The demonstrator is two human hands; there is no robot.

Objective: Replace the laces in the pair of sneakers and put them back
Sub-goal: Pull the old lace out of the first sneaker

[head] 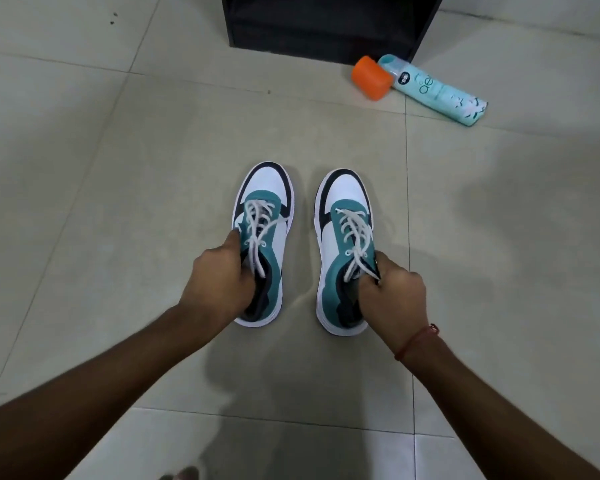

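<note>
Two sneakers are seen side by side on the tiled floor [118,168] in the middle of the frame, with their toes pointing to the top of the picture and their heels toward the person. The left sneaker [267,216] is held at its collar by the left hand [219,282], whose grip is closed around the opening near the tongue. The right sneaker [343,237] is held in the same way by the right hand [392,292], and the loose end of a white lace [355,233] seems to be pinched under its fingers. Both shoes are laced.

A dark cabinet [326,26] is found at the top centre, straight ahead along the long axis of the shoes. It is probably the place for putting them back, so a forward carry is expected. Neither hand is clearly nearer to it. An orange cap [371,77] and a lying spray can [437,91] are near its lower right corner, slightly beside the path of the right shoe.
</note>
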